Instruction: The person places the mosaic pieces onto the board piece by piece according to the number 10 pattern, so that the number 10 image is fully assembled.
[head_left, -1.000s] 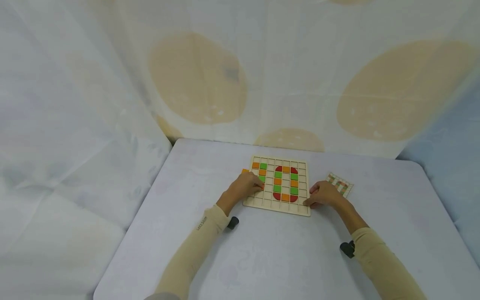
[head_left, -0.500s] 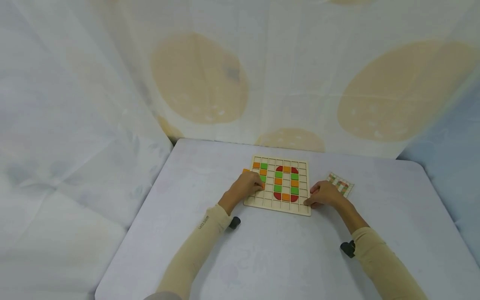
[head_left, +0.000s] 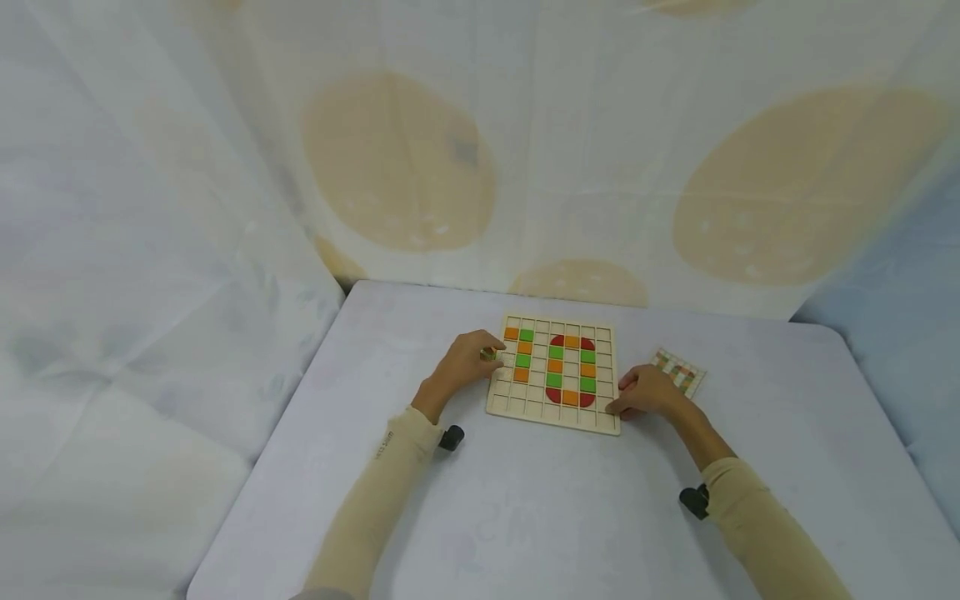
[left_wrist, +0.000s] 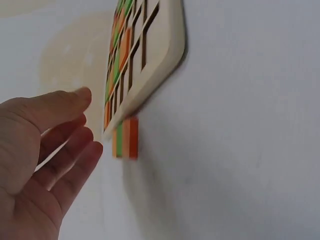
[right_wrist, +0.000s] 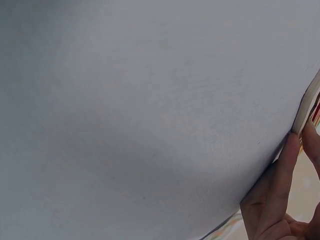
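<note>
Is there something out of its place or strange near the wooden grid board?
Yes. A small stack of orange and green tiles stands on the white table, outside the wooden grid board, against its left edge. The left hand is right beside it. The other coloured tiles sit in the board's cells.

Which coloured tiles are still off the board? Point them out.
The small stack of tiles on the table, against the board's left edge, beside the left hand. All others sit in the grid.

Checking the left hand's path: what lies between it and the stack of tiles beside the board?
Nothing: in the left wrist view, only bare table separates the left hand from the stack of tiles.
</note>
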